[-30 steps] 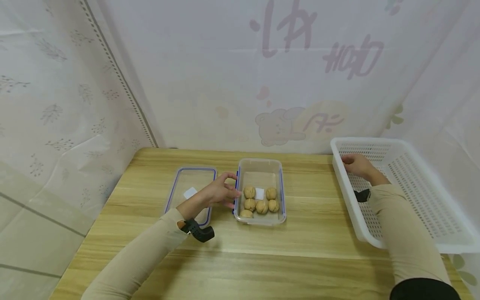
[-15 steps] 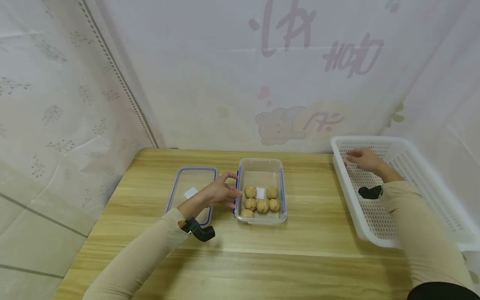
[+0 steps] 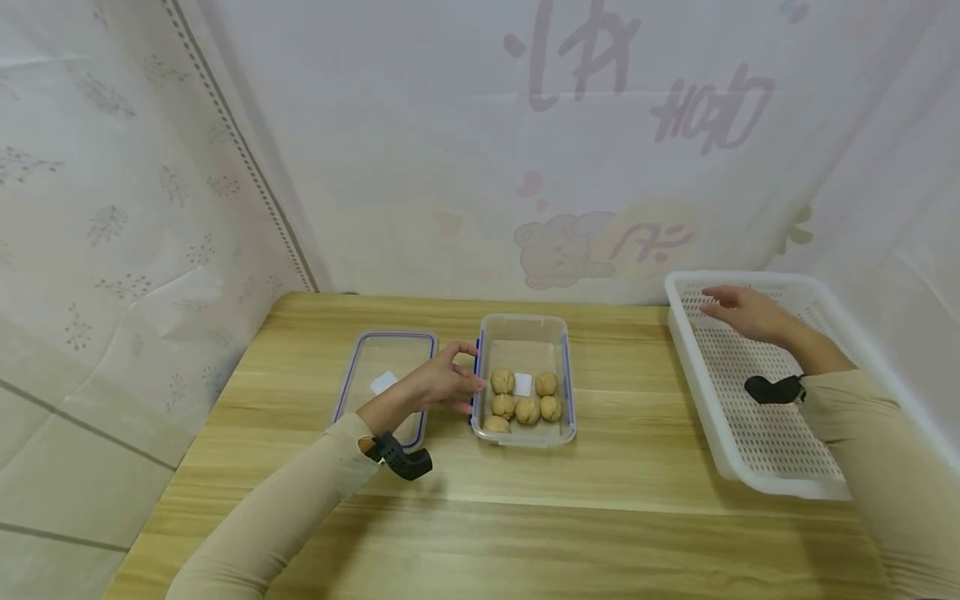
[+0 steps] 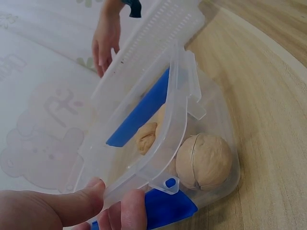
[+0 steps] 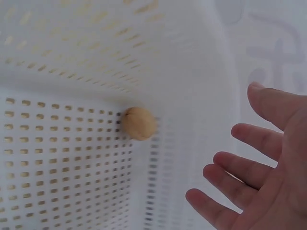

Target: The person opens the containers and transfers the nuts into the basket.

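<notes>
A clear plastic food container [image 3: 522,329] with blue clip flaps stands on the table, several walnuts [image 3: 528,409] and a small white square inside. My left hand [image 3: 442,379] is at its left wall; in the left wrist view the thumb and fingers [image 4: 133,208] pinch its rim beside a blue flap. Over the far end of the white perforated basket [image 3: 701,392] hovers my right hand [image 3: 750,315], fingers spread and holding nothing. The right wrist view shows one walnut [image 5: 139,123] lying in a corner of the basket, apart from the fingers.
A clear lid with a blue seal [image 3: 393,350] lies left of the container, partly under my left arm. The wooden table [image 3: 622,533] meets a printed white curtain [image 3: 420,150] at the back. Raised walls surround the basket on the right.
My right hand has risen from the basket's left wall and shifted right and back, its fingers opening out. The left hand, container and walnuts have stayed put.
</notes>
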A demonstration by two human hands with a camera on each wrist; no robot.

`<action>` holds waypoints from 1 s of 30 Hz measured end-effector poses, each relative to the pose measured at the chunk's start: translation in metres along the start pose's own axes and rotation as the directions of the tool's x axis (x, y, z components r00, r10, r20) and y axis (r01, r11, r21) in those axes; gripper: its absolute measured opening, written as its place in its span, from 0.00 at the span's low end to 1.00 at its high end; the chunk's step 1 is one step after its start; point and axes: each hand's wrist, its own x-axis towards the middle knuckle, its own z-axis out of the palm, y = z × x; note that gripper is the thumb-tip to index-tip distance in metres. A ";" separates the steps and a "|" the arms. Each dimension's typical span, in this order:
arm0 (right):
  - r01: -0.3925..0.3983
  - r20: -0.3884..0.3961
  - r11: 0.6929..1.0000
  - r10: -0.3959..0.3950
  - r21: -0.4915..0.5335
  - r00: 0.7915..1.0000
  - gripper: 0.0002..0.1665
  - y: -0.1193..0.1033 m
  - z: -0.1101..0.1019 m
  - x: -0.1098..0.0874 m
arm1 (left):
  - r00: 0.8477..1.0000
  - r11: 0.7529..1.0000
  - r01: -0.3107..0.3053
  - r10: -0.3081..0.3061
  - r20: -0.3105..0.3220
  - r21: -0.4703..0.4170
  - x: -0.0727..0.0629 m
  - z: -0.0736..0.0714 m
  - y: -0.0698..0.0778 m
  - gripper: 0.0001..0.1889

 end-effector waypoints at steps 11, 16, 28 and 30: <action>0.013 0.017 1.000 -0.012 -0.019 1.000 0.43 -0.028 -0.005 -0.013 | 1.000 1.000 0.000 0.000 0.001 -0.003 0.001 -0.001 0.000 0.33; 0.070 0.002 0.998 -0.070 -0.005 0.998 0.41 -0.043 -0.004 -0.015 | 1.000 1.000 0.002 -0.002 0.008 -0.001 0.001 -0.001 -0.001 0.33; 0.194 -0.010 0.981 -0.194 0.006 0.981 0.37 -0.086 0.000 -0.015 | 1.000 1.000 -0.004 0.003 0.004 0.009 0.000 -0.001 0.000 0.31; 0.222 -0.002 0.975 -0.222 -0.002 0.975 0.37 -0.094 0.003 -0.015 | 1.000 1.000 -0.001 0.001 0.004 0.010 0.000 0.000 0.000 0.31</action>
